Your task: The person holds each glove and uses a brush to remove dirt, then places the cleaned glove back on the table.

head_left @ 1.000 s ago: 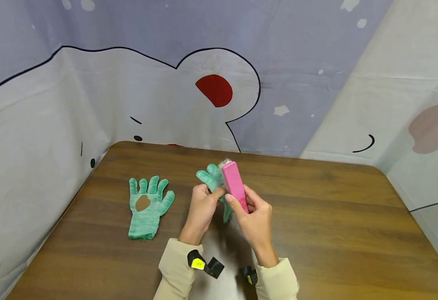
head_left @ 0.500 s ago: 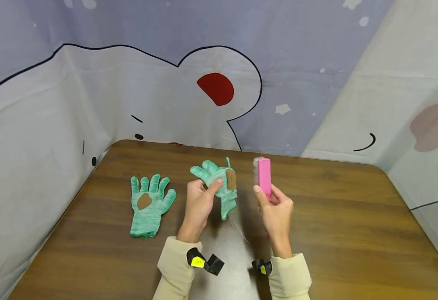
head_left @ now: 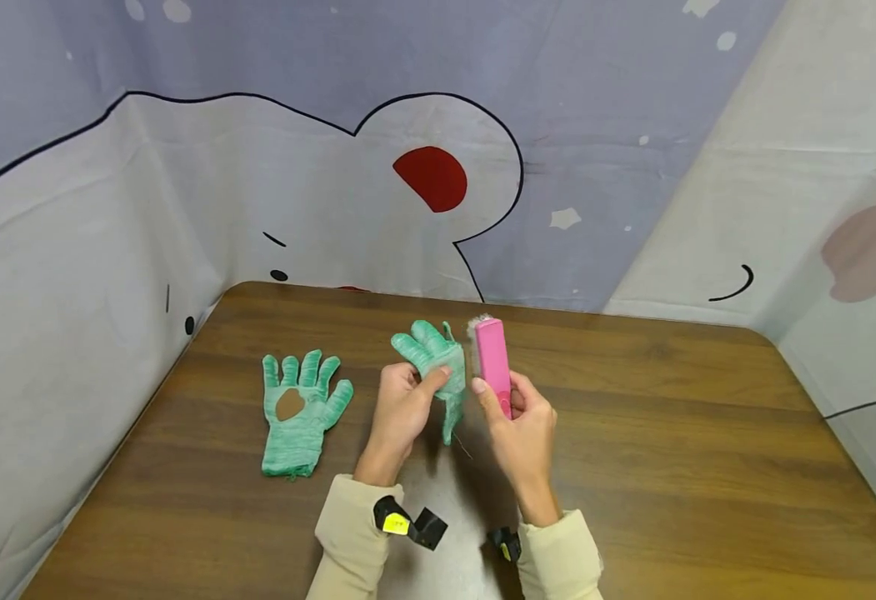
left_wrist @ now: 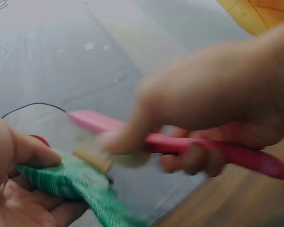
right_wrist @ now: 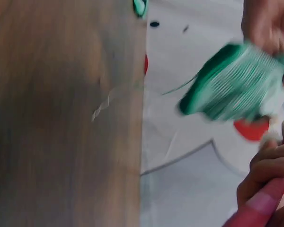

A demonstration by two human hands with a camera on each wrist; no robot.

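Observation:
My left hand point(head_left: 400, 412) pinches a green knit glove point(head_left: 438, 358) between thumb and fingers, lifted over the table. Loose threads trail from the glove's cuff in the right wrist view. In my right hand point(head_left: 520, 425) is a pink brush point(head_left: 493, 354) with pale bristles, gripped by its handle. The bristles face the glove from the right, close beside it. In the left wrist view a brown patch point(left_wrist: 92, 161) on the glove lies just under the blurred bristles; whether they touch I cannot tell.
A second green glove point(head_left: 291, 446) with a brown oval patch lies flat on the wooden table point(head_left: 670, 467), left of my hands. Printed cloth point(head_left: 295, 183) hangs behind the table and at its sides. Both wrists wear black camera mounts.
The brush swung right, away from the glove, then came back left beside it. The glove tilted to show its brown patch to the head view, then turned again. The left hand hardly shifted.

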